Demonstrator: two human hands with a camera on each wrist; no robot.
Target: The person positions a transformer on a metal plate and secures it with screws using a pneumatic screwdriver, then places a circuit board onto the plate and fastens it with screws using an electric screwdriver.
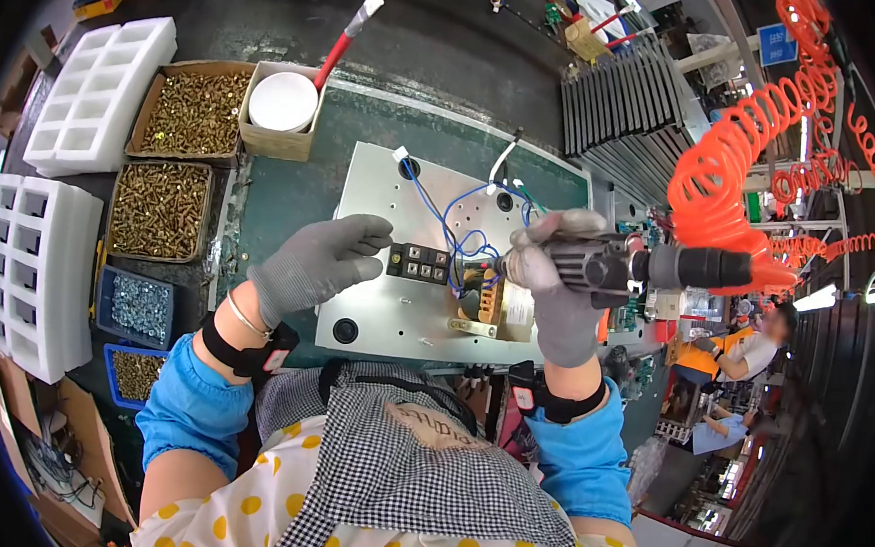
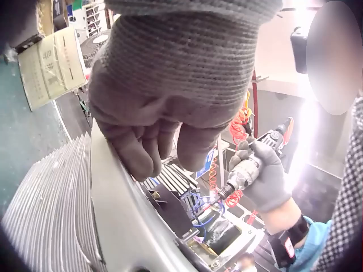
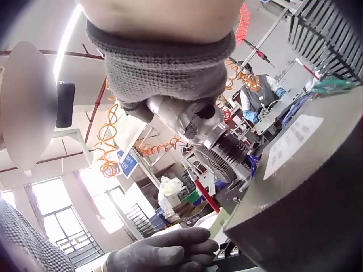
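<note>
The right hand point(image 1: 562, 316) gripped a power driver point(image 1: 598, 268) near a black terminal block point(image 1: 420, 263) on a metal panel point(image 1: 374, 189); the left hand point(image 1: 320, 266) was open beside it. Fastening seemed underway, calling for careful tip alignment.

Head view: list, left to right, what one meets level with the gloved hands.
White foam tray, brass-coloured parts, left hand, black terminal block, right hand, orange coiled hose.
</note>
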